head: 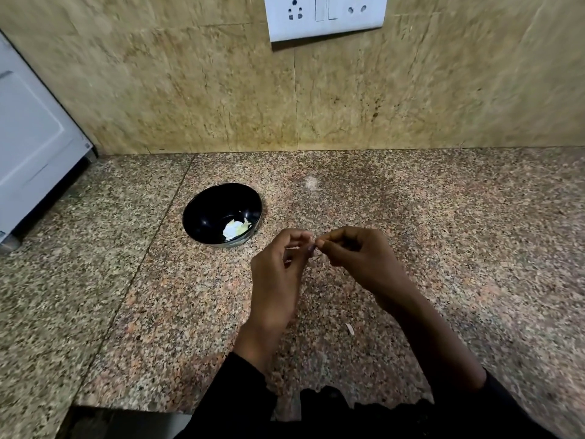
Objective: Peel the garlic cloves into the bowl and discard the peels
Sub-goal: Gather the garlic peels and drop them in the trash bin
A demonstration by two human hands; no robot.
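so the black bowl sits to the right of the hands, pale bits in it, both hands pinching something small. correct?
Not quite: in the head view the black bowl sits left of the hands, not right. The rest holds: pale bits lie in it, and the left hand and right hand pinch something small together.

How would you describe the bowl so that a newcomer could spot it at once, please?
Start at the white socket plate on the wall, then drop to the speckled granite counter. The bowl sits left of the hands: small, round, glossy black, with pale pieces inside.
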